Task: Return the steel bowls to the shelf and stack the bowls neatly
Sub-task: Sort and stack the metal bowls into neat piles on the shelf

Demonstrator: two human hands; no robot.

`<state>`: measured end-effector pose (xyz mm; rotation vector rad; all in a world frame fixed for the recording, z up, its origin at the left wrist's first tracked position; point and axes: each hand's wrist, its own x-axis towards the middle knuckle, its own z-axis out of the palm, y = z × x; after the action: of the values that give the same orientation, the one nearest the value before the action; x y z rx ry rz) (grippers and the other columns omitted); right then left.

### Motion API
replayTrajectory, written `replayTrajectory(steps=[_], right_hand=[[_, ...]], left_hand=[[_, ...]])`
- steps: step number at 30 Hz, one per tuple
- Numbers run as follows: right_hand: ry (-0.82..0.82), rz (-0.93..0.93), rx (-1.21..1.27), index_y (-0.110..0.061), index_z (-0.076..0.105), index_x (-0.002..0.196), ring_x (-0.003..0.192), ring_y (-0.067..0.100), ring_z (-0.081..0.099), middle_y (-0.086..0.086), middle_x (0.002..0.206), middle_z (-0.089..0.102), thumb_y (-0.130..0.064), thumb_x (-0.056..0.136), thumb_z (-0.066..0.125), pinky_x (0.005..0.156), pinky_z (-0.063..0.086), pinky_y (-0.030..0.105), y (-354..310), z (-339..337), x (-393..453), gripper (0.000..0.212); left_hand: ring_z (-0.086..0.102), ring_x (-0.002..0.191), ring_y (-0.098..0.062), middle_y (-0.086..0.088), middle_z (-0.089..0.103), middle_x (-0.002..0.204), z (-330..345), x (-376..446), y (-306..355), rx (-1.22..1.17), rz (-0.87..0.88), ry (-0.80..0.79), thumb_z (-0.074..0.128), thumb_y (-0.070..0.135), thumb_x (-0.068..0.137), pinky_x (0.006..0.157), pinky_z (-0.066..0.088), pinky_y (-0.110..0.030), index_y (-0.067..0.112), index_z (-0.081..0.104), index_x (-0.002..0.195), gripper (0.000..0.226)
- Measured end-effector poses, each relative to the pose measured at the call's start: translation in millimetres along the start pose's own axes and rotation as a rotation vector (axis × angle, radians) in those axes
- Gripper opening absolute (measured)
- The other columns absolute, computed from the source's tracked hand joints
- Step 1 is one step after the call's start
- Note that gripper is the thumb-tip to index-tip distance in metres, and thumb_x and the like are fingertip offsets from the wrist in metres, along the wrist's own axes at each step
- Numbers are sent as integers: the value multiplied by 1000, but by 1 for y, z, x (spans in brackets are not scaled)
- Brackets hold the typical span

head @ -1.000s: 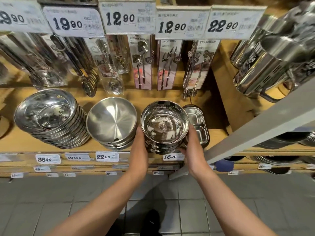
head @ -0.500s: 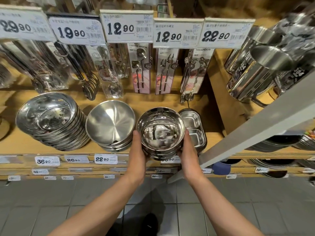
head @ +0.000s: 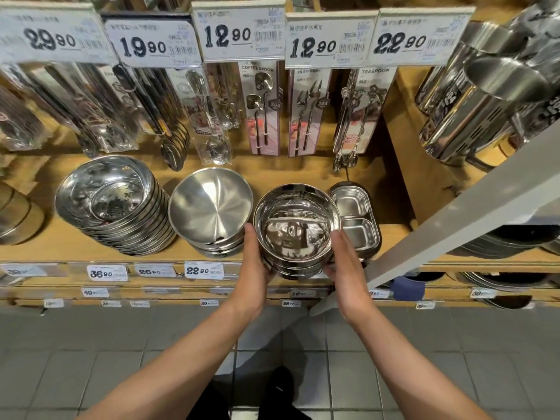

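A short stack of shiny steel bowls (head: 296,228) sits between my two hands at the front edge of the wooden shelf (head: 394,237), overhanging the price strip. My left hand (head: 257,268) grips the stack's left side, thumb up along the rim and fingers hidden beneath. On the right side my right hand (head: 348,265) holds the stack, with its fingertips curled under the lowest bowl. Whether the stack's base touches the shelf is hidden.
A stack of brushed steel bowls (head: 212,207) stands just left of my left hand, and a tall stack of plates (head: 103,198) further left. Divided steel trays (head: 354,219) sit right of the held stack. Cutlery packs (head: 263,113) hang behind. A grey slanted beam (head: 454,213) crosses at right.
The held stack has come forward toward the shelf's front edge and now covers the price tag below it. Both hands kept their grip on it.
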<state>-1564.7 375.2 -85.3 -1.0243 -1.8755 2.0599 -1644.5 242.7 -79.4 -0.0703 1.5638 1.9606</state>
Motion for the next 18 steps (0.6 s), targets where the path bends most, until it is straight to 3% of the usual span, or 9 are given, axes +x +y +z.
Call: replayTrajectory(steps=[2,6,10,14,18], right_hand=[[-3,12,34,-56,35,152,151,6,31,-24,161,36,-98,72,44,125,28,52,0,1,1,91],[-38,31,163,-46,34,156,149,11,36,-15,162,39,-72,100,34,120,36,55,-8,9,6,62],[-5,25,193,-41,41,154,145,13,43,-13,155,49,-65,104,32,120,36,54,-16,9,-4,56],[-13,-21,223,-40,44,152,142,11,48,-14,149,56,-67,102,31,117,40,52,-33,1,-34,59],[-47,-111,193,-36,49,150,140,13,49,-11,147,58,-57,107,30,114,41,60,-67,7,-70,52]], left_hand=[[62,114,10,28,68,126,-1,0,0,-9,1,7,26,80,90,94,47,-38,63,65,114,49],[62,115,8,26,67,128,0,0,3,-16,-16,33,30,79,90,97,49,-42,58,63,122,51],[60,124,-2,20,67,133,4,-12,6,-15,-21,25,24,71,100,113,43,-49,43,51,143,58],[59,127,-2,17,61,141,10,-38,19,-31,14,-16,29,71,93,114,43,-51,41,45,148,64],[60,124,2,20,64,136,5,-75,43,-6,70,-63,23,69,100,92,58,-28,57,60,129,48]])
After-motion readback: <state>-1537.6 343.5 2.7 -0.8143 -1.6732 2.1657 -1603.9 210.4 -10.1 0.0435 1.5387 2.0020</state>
